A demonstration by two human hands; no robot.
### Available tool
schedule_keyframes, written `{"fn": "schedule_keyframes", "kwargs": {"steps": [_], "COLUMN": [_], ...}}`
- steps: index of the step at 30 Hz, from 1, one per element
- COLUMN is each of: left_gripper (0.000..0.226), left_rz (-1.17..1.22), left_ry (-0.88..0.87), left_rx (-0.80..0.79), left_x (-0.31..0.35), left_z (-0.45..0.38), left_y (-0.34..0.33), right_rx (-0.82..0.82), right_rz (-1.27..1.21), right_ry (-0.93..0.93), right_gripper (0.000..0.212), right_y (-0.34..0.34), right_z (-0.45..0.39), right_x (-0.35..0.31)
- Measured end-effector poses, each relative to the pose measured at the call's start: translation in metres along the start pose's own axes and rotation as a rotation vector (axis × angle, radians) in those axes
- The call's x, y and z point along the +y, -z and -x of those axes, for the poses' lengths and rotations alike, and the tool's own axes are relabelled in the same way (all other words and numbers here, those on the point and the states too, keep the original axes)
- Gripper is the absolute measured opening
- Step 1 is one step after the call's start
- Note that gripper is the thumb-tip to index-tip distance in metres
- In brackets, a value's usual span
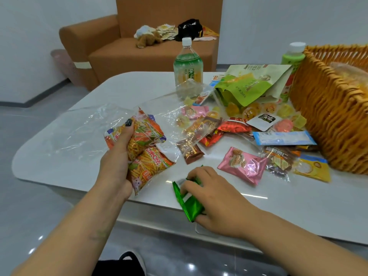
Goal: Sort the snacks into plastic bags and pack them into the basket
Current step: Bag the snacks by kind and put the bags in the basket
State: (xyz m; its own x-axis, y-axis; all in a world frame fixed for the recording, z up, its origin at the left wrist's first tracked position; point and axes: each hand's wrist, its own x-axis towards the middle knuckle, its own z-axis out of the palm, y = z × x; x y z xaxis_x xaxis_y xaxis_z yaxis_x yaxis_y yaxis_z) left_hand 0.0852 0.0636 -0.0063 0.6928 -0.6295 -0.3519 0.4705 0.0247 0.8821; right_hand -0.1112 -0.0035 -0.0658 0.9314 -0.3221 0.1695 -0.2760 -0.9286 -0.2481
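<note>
Closest to the camera, the right hand [214, 198] is down on a shiny green packet [190, 204] at the near edge of the white table [298, 212], fingers curled over it and pinching the crinkly foil. Looks light and slippery, so I'd grab it by the sealed end, not the puffy middle.

The left hand [119, 156] is wrapped around a couple of orange snack-stick packs [148, 154], thumb on top. They look light and airy, but the sticks inside probably snap if you squeeze — hold loosely, by the edges. A clear plastic bag [79, 132] lies flat just behind that hand; it's floppy and clingy, so opening its mouth likely takes two hands.

Further in there's a scattered pile: a pink packet [242, 165], brown and red candy wrappers, a blue bar, little yellow jelly cups [250, 112] — those look slick and roll-prone.

The woven basket [326, 116] stands at the right edge, with something pale already inside, hard to tell what. A green pouch [245, 86] leans beside it, and a drink bottle [188, 64] stands at the far side.
</note>
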Motion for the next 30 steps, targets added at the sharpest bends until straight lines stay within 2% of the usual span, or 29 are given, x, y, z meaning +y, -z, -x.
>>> {"fn": "schedule_keyframes", "kwargs": {"steps": [4,7,11,14,17,19,22,24,27,30], "left_gripper": [0.048,0.045,0.045,0.054,0.050,0.053,0.055,0.053,0.053,0.053], "left_rz": [-0.007,-0.007,-0.035,-0.074,-0.122,-0.158,-0.212,-0.232,-0.229,-0.237], "left_ry": [-0.039,-0.057,-0.073,-0.075,-0.067,-0.060,-0.049,-0.045,-0.041,-0.043], "left_rx": [0.016,-0.007,-0.056,-0.104,-0.173,-0.233,-0.312,-0.359,-0.382,-0.388], "left_x": [-0.002,-0.004,-0.008,-0.013,-0.020,-0.025,-0.032,-0.036,-0.041,-0.043], "left_z": [0.002,0.005,0.009,0.012,0.015,0.017,0.020,0.021,0.022,0.024], "left_y": [-0.003,-0.008,-0.016,-0.024,-0.030,-0.033,-0.036,-0.038,-0.040,-0.040], "right_rx": [-0.016,0.044,0.300,0.531,0.743,0.793,0.696,0.551,0.358,0.197], "right_rz": [-0.148,-0.507,-0.911,-1.245,-1.505,-1.540,-1.478,-1.546,-1.620,-1.476], "right_ry": [0.050,-0.137,-0.570,-0.873,-0.894,-0.849,-0.869,-0.853,-0.788,-0.693], "right_gripper": [0.048,0.042,0.030,0.021,0.017,0.017,0.022,0.024,0.016,0.018], "right_y": [0.012,0.033,0.073,0.099,0.121,0.129,0.129,0.125,0.115,0.109], "right_z": [0.013,0.019,0.031,0.043,0.054,0.058,0.056,0.051,0.043,0.038], "right_x": [-0.007,0.002,0.037,0.062,0.077,0.081,0.077,0.069,0.058,0.053]}}
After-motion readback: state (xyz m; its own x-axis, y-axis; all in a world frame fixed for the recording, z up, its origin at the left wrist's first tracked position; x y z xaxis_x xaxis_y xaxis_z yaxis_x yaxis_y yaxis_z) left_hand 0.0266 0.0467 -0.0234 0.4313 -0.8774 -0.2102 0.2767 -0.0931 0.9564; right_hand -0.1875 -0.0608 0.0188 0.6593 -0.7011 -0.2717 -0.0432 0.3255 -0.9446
